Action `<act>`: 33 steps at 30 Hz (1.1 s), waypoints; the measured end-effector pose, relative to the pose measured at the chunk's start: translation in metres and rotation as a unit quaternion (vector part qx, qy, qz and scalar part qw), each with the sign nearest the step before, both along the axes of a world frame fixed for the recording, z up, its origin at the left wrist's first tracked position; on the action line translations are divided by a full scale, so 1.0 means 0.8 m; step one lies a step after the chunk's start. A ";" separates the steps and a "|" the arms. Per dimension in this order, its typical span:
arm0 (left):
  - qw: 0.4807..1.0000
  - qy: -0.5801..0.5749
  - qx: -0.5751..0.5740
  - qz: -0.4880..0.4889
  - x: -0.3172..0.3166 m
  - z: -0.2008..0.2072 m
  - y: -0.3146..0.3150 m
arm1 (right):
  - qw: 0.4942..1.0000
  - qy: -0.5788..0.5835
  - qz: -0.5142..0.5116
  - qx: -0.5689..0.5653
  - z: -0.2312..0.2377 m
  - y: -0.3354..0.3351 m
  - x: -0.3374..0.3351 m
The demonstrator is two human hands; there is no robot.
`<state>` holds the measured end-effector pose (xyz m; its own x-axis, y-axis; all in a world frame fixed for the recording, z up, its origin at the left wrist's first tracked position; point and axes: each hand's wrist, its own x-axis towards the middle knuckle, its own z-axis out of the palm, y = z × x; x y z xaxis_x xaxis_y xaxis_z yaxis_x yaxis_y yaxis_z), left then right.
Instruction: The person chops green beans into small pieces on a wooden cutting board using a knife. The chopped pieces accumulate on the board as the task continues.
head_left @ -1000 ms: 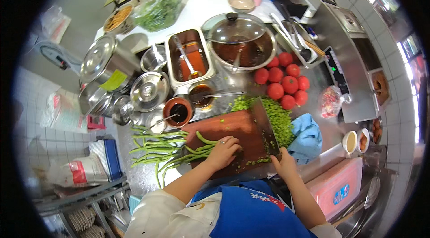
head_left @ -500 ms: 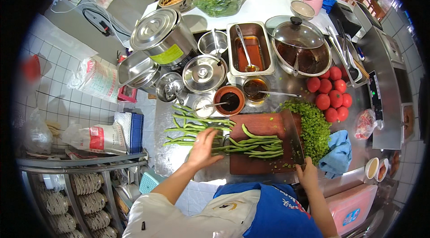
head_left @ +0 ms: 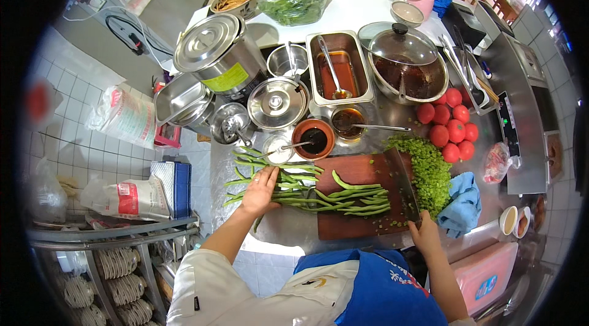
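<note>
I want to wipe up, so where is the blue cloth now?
In the head view, right of centre, the blue cloth lies beside the chopped green pile, below the tomatoes.

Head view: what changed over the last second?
The left hand has moved left, off the chopping board, to the green beans lying beside it. Several beans now reach farther right across the board. The right hand still holds the cleaver at the board's right side; chopped greens and tomatoes stayed put.
</note>
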<state>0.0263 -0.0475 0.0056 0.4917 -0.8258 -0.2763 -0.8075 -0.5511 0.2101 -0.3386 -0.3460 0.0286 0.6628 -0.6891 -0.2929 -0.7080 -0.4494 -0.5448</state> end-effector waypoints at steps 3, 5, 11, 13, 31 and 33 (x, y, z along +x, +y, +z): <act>1.000 -0.009 -0.019 -0.009 0.002 -0.003 0.002 | 1.000 -0.010 -0.002 -0.003 -0.002 0.001 -0.001; 0.999 -0.013 -0.027 -0.015 0.005 -0.008 0.004 | 1.000 -0.002 -0.007 0.010 0.002 0.001 0.001; 0.999 -0.024 0.034 0.007 0.006 -0.019 -0.007 | 1.000 0.006 -0.014 0.028 0.003 -0.003 0.001; 0.998 -0.038 0.047 0.016 0.001 -0.020 -0.009 | 1.000 0.004 -0.010 0.021 0.002 -0.004 0.000; 0.998 0.022 0.055 0.003 0.019 -0.011 -0.008 | 1.000 0.023 -0.011 0.018 0.001 -0.006 -0.003; 0.998 -0.018 0.060 0.000 0.012 0.004 -0.015 | 0.999 0.021 -0.014 0.020 -0.002 -0.006 -0.003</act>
<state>0.0358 -0.0595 0.0085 0.5037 -0.7875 -0.3551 -0.8128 -0.5713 0.1141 -0.3412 -0.3509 0.0272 0.6299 -0.6944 -0.3479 -0.7427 -0.4074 -0.5314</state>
